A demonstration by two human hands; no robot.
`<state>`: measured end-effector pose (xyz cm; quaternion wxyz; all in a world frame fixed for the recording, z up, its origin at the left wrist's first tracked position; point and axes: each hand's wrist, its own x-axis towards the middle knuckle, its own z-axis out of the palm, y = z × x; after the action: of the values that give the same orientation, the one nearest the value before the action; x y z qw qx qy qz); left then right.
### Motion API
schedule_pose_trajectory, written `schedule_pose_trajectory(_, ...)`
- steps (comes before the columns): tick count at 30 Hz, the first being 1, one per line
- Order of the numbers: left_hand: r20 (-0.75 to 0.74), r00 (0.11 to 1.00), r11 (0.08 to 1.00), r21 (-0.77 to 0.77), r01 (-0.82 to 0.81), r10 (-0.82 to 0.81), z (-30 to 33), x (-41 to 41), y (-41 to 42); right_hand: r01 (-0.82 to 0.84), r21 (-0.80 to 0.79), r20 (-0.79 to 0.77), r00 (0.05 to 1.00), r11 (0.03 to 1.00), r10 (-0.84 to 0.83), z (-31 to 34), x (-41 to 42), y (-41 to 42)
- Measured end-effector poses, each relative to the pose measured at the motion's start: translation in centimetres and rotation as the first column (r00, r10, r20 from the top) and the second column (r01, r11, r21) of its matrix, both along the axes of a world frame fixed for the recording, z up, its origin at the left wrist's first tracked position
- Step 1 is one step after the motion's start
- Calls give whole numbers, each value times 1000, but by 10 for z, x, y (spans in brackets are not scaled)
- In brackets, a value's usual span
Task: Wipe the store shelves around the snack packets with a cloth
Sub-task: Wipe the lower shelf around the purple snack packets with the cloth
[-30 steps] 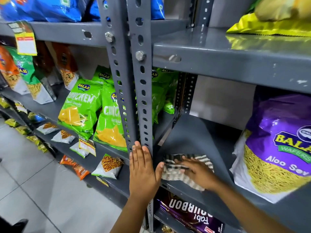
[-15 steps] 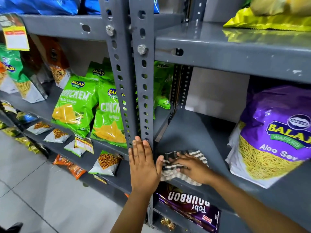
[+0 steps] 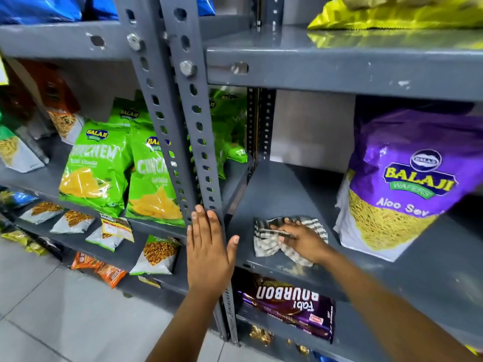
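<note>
A crumpled black-and-white striped cloth point(image 3: 266, 240) lies on the grey metal shelf point(image 3: 282, 189), near its front edge. My right hand point(image 3: 303, 240) presses down on the cloth and grips it. My left hand point(image 3: 209, 246) rests flat with fingers together against the perforated grey upright post point(image 3: 193, 121), holding nothing. A large purple Balaji Aloo Sev packet point(image 3: 402, 184) stands on the same shelf, to the right of the cloth and apart from it. Pale crumbs point(image 3: 294, 269) lie at the shelf's front edge below the cloth.
Green Balaji chips packets point(image 3: 96, 165) stand on the shelf left of the post. Small white snack packets point(image 3: 73, 220) hang below them. A purple Bourbon biscuit pack point(image 3: 290, 304) lies on the lower shelf. A yellow packet point(image 3: 392, 14) sits on the upper shelf. Tiled floor point(image 3: 52, 309) at lower left.
My right hand has slid the cloth to the right along the shelf, away from the post. My left hand stays on the post.
</note>
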<state>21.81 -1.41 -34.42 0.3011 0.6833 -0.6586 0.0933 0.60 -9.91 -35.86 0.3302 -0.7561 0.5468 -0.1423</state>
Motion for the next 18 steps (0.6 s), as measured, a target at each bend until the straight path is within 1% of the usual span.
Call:
schedule_pose_trajectory(3, 2, 1000, 1000, 12, -11, 11, 3, 0, 2, -48, 59, 4, 999, 997, 48, 18, -17, 41)
schedule_pose_trajectory(4, 5, 1000, 1000, 15, -9, 9, 4, -1, 3, -46, 118, 1, 999, 992, 46, 23, -25, 50)
schedule_pose_trajectory(6, 7, 1000, 1000, 25, -7, 7, 4, -1, 5, -6, 263, 68, 998, 965, -13, 41, -38, 55)
schedule_pose_trajectory(8, 7, 1000, 999, 30, -22, 22, 5, -2, 4, 63, 269, 207, 971, 961, -121, 64, -34, 42)
schedule_pose_trajectory(9, 6, 1000, 999, 38, -24, 23, 5, -3, 3, 82, 239, 267, 952, 968, -147, 73, -28, 33)
schedule_pose_trajectory(10, 3, 1000, 999, 44, -25, 25, 4, -5, 3, 69, 214, 305, 943, 974, -134, 76, -16, 25)
schedule_pose_trajectory(11, -1, 1000, 998, 46, -32, 32, 5, -5, 4, 6, 190, 287, 956, 982, -61, 76, 0, 19)
schedule_pose_trajectory(12, -15, 999, 998, 43, -40, 41, 6, -7, 5, -80, 171, 196, 980, 982, 45, 66, 14, 19)
schedule_pose_trajectory(13, -44, 998, 998, 40, -48, 49, 6, -11, 7, -174, 144, 68, 984, 974, 166, 50, 25, 21)
schedule_pose_trajectory(14, -77, 996, 998, 39, -47, 50, 7, -15, 10, -227, 96, -85, 968, 969, 236, 32, 31, 22)
schedule_pose_trajectory(15, -98, 994, 999, 30, -44, 47, 7, -20, 13, -267, 49, -203, 941, 962, 271, 23, 32, 25)
schedule_pose_trajectory(16, -103, 994, 999, 21, -36, 38, 7, -26, 16, -299, 12, -272, 917, 954, 291, 19, 29, 30)
schedule_pose_trajectory(18, -70, 997, 998, 52, 21, -18, 0, -38, 24, -330, -23, -295, 904, 944, 309, 14, 11, 42)
